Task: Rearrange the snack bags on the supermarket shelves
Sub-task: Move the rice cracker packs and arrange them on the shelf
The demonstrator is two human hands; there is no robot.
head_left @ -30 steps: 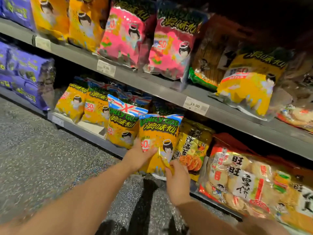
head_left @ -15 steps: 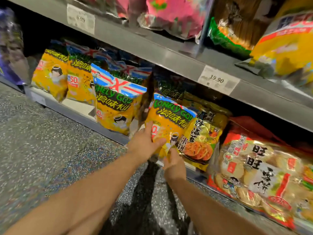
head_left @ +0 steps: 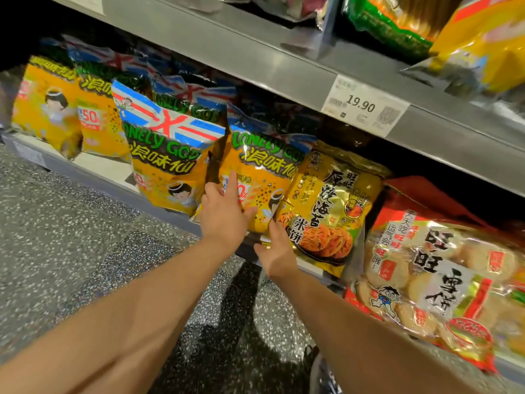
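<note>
From my head view, the yellow snack bag [head_left: 257, 177] stands at the front edge of the bottom shelf [head_left: 93, 169], between its twin bag [head_left: 170, 163] and the gold rice cracker bag [head_left: 326, 206]. My left hand [head_left: 224, 214] lies flat on its face, fingers spread, clamping nothing; my right hand [head_left: 277, 251] touches its lower corner, loose. It looks light, puffy, slick and crushable, so I judge the side seams safest to pinch.

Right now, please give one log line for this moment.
step: seat bag on bottom shelf | left hand: open, flat on yellow bag | right hand: open, at bag's lower edge | neighbour: gold bag, touching
</note>
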